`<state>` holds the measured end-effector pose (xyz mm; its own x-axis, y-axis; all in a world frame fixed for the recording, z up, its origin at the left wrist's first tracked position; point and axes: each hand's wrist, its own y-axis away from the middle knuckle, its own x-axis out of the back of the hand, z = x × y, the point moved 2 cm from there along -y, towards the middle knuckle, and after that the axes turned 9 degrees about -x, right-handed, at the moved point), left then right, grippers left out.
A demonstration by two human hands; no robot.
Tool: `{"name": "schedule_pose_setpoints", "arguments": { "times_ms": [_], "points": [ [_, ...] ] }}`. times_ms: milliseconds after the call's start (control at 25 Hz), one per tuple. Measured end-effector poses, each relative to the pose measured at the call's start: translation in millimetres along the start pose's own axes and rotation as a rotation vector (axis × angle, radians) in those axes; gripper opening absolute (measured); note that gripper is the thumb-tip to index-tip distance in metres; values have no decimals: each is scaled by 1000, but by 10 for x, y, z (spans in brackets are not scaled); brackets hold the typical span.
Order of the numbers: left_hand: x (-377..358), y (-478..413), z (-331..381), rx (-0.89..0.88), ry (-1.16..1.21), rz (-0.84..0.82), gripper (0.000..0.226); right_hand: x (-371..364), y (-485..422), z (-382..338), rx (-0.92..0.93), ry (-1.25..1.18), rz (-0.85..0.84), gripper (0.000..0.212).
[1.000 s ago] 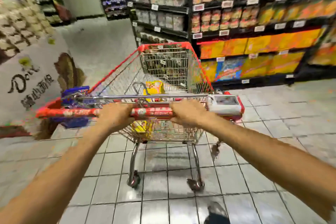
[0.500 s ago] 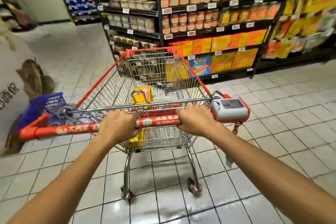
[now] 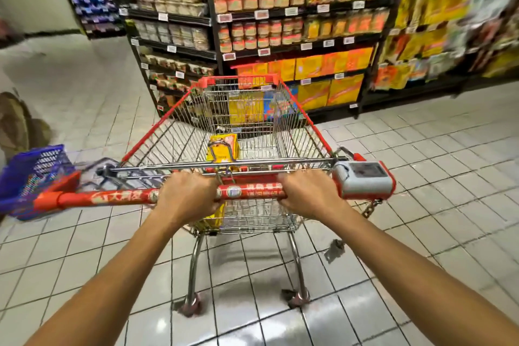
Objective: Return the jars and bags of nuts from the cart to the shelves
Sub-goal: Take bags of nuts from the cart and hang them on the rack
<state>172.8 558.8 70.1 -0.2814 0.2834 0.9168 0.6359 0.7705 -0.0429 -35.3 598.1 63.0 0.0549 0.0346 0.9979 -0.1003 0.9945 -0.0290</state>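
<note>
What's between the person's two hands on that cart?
Head view: a stretch of the red handle spans from left hand to right hand; past it, a yellow bag sits in the cart.

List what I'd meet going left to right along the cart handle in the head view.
Blue basket → left hand gripping the cart handle → right hand gripping it too → grey lock box.
</note>
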Motion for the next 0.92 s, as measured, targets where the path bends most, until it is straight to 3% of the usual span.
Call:
{"name": "schedule_pose_setpoints", "arguments": {
  "times_ms": [200,440,920],
  "points": [
    [104,-456,314,-83,-6,-4,32,-25,51,510,-59,45,-41,21],
    [130,-1306,528,-110,3,-17,35,-12,-212,1240,-100,40,54,28],
    [308,-3897,1345,-204,89,46,40,-216,-1360,3565,-216,80,-28,29]
  ]
}}
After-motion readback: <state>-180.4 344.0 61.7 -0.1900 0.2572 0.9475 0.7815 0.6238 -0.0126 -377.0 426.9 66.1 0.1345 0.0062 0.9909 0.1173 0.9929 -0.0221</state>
